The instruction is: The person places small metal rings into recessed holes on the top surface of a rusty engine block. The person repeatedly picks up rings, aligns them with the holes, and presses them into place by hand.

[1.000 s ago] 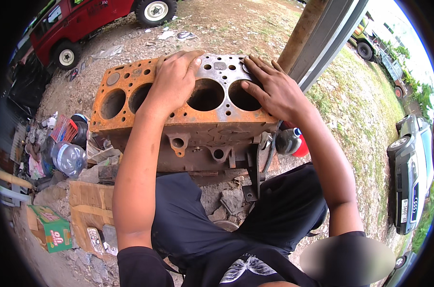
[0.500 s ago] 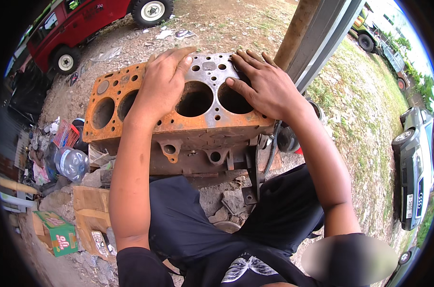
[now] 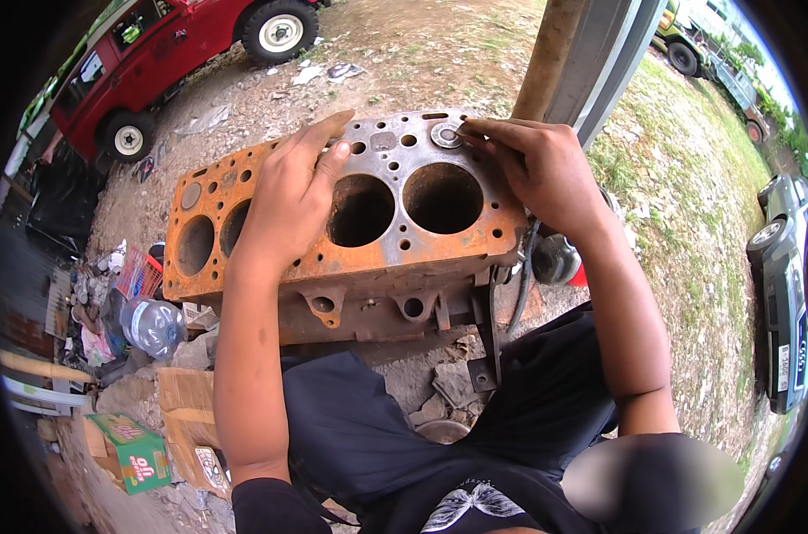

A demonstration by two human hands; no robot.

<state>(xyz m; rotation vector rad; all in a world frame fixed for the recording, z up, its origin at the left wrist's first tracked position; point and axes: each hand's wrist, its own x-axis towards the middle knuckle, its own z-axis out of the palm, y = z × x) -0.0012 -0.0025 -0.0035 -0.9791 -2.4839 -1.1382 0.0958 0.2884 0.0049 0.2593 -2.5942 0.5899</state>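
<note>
An engine block (image 3: 388,256) lies before me, its flat top face rusty orange with a bared grey patch in the middle. Large round cylinder bores (image 3: 442,198) and smaller bolt holes open in that face. My left hand (image 3: 290,191) rests on the top left of centre, thumb and fingers apart, partly covering a bore. My right hand (image 3: 539,165) is over the far right corner, fingers stretched out and tips at a round grey metal disc (image 3: 446,134). The right thumb and whatever lies under that palm are hidden.
A metal post (image 3: 591,76) rises beyond the right corner. Left of the block are a clear plastic bottle (image 3: 155,327), a red basket (image 3: 140,271) and a green cardboard box (image 3: 130,452). A red vehicle (image 3: 146,62) stands far left; a dark car (image 3: 782,294) is at right.
My right hand has drawn right off the block's grey patch, uncovering the round disc and the right bore. The left hand stays on the block. The view has shifted slightly.
</note>
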